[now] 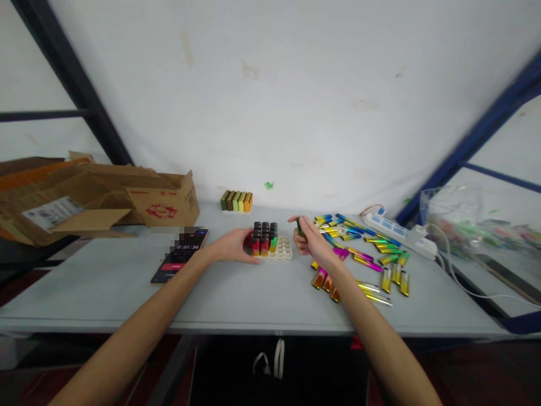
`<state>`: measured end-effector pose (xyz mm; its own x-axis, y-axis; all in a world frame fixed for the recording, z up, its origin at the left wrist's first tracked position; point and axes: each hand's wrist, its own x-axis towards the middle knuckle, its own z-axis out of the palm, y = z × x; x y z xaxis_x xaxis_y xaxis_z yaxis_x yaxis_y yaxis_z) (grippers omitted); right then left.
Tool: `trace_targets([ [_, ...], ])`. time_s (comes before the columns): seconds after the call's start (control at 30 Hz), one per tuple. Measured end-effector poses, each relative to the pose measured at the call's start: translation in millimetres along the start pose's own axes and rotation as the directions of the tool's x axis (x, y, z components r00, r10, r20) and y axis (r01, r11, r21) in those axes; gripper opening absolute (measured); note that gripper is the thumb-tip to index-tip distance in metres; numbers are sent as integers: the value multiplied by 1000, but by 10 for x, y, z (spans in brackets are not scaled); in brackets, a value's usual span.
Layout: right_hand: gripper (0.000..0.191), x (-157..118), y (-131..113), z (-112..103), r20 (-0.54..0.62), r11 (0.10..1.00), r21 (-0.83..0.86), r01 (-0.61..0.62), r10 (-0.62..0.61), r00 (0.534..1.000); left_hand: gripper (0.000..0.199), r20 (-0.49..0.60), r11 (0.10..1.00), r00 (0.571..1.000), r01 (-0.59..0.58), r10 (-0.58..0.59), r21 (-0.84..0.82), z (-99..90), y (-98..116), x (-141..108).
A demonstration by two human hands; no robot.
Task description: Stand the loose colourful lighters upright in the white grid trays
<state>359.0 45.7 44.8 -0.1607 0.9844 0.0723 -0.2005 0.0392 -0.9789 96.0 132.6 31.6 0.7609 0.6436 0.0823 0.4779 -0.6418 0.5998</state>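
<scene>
A white tray (284, 252) with round-edged slots stands mid-table. Its left part holds several upright lighters (264, 246) with black tops, red and green at the front; the slots on its right side show bare. My left hand (235, 246) grips the tray's left end, thumb along the front and fingers partly hidden behind. Just right of the tray and above the table, my right hand (310, 238) is closed around a dark green lighter (300, 225), its index finger stretched over the top. Loose shiny lighters (367, 260) in yellow, blue, pink and green lie beside and beyond my right hand.
A second tray of upright lighters (236, 202) stands by the wall. On the left are open cardboard boxes (163, 203) and a phone (173, 268) showing a timer. A white power strip (399, 234) with cables and clear plastic bags (459, 211) occupy the right side.
</scene>
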Motion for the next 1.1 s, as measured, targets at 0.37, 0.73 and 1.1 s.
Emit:
trace_targets([
  [0.37,44,90,150,73,-168,992,-31,-119,112,979,71,25,995,999,44,-41,-95,-15,72,-11],
  [0.73,47,46,154,39,-118,997,-19,-78,75,990,74,28,996,999,18,-16,-85,4,19,4],
  [1.1,41,-86,88,131,-141,980,-154,125,-147,979,76,8,1000,1000,4,-4,3,-18,60,-6],
])
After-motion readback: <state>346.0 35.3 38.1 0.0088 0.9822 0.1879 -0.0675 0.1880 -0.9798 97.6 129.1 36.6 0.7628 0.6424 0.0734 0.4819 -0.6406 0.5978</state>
